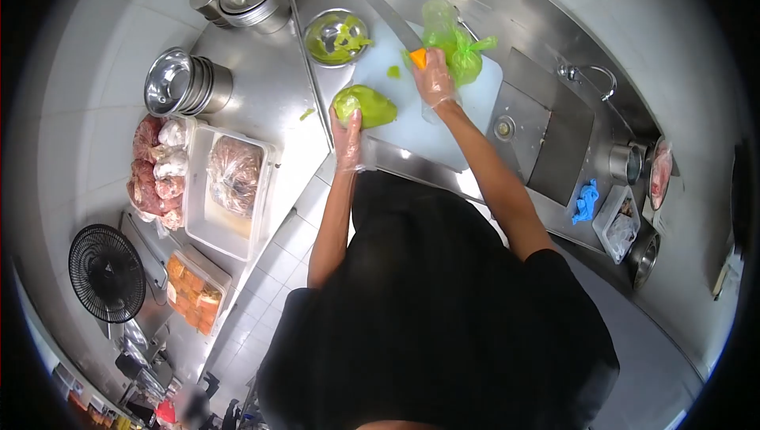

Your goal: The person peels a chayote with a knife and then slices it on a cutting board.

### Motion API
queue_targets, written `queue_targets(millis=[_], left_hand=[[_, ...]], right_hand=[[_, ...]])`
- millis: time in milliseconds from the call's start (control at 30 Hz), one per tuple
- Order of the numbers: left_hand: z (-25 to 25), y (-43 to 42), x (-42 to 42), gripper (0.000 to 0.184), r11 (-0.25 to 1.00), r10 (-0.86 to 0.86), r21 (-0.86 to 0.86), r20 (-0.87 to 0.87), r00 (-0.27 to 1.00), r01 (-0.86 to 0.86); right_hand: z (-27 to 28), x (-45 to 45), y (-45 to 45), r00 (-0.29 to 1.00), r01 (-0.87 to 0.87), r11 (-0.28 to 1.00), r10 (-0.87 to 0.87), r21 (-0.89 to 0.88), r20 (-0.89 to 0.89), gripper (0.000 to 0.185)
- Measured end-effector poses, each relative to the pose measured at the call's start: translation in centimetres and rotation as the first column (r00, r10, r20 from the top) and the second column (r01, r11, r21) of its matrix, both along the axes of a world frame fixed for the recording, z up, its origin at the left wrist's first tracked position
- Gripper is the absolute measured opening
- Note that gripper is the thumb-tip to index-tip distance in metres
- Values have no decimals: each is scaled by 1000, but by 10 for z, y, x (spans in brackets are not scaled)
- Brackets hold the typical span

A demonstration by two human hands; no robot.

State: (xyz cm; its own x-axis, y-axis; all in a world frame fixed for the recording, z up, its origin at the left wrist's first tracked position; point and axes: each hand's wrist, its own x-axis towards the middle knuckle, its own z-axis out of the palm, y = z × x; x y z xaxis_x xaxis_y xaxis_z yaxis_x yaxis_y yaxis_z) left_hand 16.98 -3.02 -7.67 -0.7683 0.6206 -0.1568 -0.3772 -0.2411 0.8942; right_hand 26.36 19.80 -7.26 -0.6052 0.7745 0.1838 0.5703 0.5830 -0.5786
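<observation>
The left hand (pixel 346 143) is holding a green fruit (pixel 377 110) at the left edge of the cutting board (pixel 412 135), near its near-left corner, with the thumb lying against the fruit and the fingers wrapping its outer side. The right hand (pixel 435 81) is closing around the orange handle of a long knife (pixel 389 17), and the blade is pointing away past the board's far edge, well apart from the fruit. Both hands are wearing clear gloves. A steel bowl (pixel 308 40) is sitting just beside the board's far-left corner and is holding green scraps (pixel 344 40); another green piece (pixel 393 71) is lying on the board, and a green bag (pixel 467 62) is resting at its far-right side. The person seems to be trimming the fruit; another cut would be calling for a steady left grip, fingertips clear of the edge, and a controlled blade angle.
</observation>
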Motion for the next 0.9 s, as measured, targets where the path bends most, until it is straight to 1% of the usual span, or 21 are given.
queue_targets(millis=[33,67,100,133,200,233,267,300,333,367,467,500,567,600,633,667,733,767,867,900], left_hand=[[-1,8,4,63,993,-1,-116,-172,985,-19],[-2,14,8,64,973,-20,-225,-339,941,-60],[-5,19,14,73,977,-39,-206,-441,897,-59],[-7,20,21,76,971,-89,-237,-492,866,-35],[-17,19,36,81,953,-186,-303,-583,791,1],[-31,16,39,82,947,-209,-319,-663,719,-19],[-30,16,41,81,949,-192,-312,-681,707,-43],[-28,11,48,80,948,-180,-312,-696,696,-67],[-13,7,53,79,946,-169,-311,-711,683,-89],[2,3,53,74,910,-246,-392,-769,590,-131],[11,4,61,68,904,-159,-377,-735,659,-201],[27,9,63,63,874,-204,-431,-744,636,-223],[30,16,64,62,866,-191,-424,-769,610,-265],[31,19,64,61,861,-184,-421,-781,597,-285],[27,24,65,56,857,-163,-406,-798,581,-317],[24,28,67,54,833,-171,-419,-817,551,-361],[22,38,71,49,780,-191,-438,-847,496,-446],[19,44,74,45,793,-150,-404,-855,496,-455],[16,52,78,48,810,-51,-359,-831,554,-464],[13,53,78,48,797,-56,-360,-844,534,-485]], right_hand=[[6,9,4,1000,-3,998,2,-68,-6,41],[12,22,4,1000,-22,995,24,-95,20,40],[20,41,-3,998,-45,991,51,-124,46,39],[28,60,-11,994,-69,986,80,-153,71,39],[52,105,-38,995,-78,911,94,-404,20,40],[52,128,-47,987,-70,894,128,-442,101,41],[50,150,-54,971,-59,875,163,-481,177,43],[52,166,-61,958,-91,872,209,-482,196,43],[56,180,-66,944,-123,867,253,-483,213,43],[61,191,-68,929,-154,863,293,-482,227,43],[91,200,-73,910,-122,820,317,-559,266,43],[99,201,-73,907,-139,823,329,-551,263,43],[113,201,-74,900,-174,830,352,-529,257,43],[123,201,-74,882,-162,821,369,-547,293,43],[133,199,-73,862,-150,814,386,-562,328,44],[141,199,-72,841,-137,806,402,-576,363,45],[151,203,-70,837,-153,800,417,-579,355,45],[155,204,-69,834,-160,798,424,-582,353,45],[172,202,-65,817,-130,794,425,-593,390,45],[177,202,-64,807,-122,790,431,-601,403,45]])
